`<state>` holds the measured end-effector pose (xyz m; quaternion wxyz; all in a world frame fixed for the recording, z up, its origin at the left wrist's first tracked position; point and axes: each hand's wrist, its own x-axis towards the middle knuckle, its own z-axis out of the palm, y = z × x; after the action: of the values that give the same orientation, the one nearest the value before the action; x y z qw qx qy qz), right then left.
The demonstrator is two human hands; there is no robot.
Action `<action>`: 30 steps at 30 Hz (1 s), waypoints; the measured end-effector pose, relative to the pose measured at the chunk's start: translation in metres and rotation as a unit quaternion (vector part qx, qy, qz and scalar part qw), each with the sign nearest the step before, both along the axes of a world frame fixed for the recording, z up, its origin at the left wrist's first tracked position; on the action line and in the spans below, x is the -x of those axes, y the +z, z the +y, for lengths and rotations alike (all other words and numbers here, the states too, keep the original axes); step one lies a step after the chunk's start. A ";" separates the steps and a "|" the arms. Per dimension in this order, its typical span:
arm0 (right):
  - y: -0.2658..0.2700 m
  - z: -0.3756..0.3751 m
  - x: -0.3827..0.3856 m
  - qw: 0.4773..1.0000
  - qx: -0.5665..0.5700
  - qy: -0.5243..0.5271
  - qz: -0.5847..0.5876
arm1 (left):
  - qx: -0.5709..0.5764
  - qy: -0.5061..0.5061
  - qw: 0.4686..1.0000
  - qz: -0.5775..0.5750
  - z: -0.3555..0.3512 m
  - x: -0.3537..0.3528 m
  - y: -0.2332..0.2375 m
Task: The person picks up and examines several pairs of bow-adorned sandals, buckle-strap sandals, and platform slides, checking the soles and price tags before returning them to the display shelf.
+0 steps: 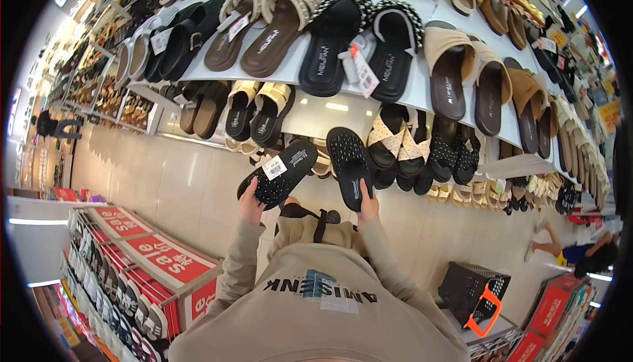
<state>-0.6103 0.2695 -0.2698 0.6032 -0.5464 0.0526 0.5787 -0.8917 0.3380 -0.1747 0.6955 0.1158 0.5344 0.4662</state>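
Note:
My left hand [251, 204] grips one end of a black studded sandal [290, 162], which has a white price tag [273, 167] on it. In my right hand [367, 202] is a second black sandal [348, 157] with white dots, held nearly upright. The two sandals are apart, side by side in front of my body, below the shelf edge. Just beyond them, the lower shelf holds cream-strapped sandals [271, 115] and crossed-strap dotted sandals [399, 139].
A white upper shelf [280, 80] carries rows of sandals. At the lower left stands a rack with red sale signs [175, 256]. A dark basket with an orange handle [484, 309] sits lower right. People are visible at far left [56, 124] and far right [587, 253].

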 end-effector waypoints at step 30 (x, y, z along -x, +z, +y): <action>0.103 0.028 -0.015 0.956 -0.229 0.169 -0.074 | -0.356 -0.005 0.930 0.096 -0.010 -0.075 0.079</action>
<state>-0.5951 0.2976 -0.1670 0.6075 -0.4356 -0.2197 0.6269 -0.8167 0.3283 -0.0959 0.5565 0.4023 0.3972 0.6088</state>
